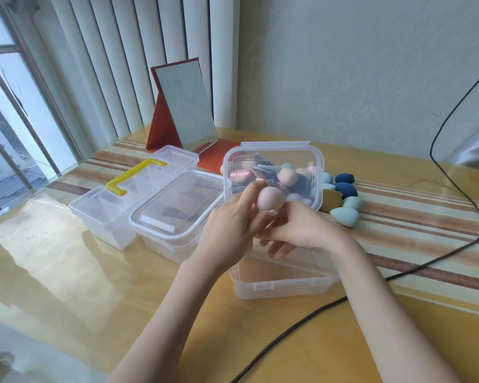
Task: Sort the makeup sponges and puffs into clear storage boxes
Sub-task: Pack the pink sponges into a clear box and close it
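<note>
Right, centre frame: left hand [227,225] and right hand [296,228] both pinch one pale pink sponge [270,199], fingers curled round it, above the open clear box [282,280]. Just behind stands a tilted lid [273,172], mixed sponges and puffs visible through it. Blue and teal loose sponges [343,200] lie right of centre. To do it well, probably: free one hand, drop the sponge straight into the open box, keep colours together, don't knock the lid.
</note>
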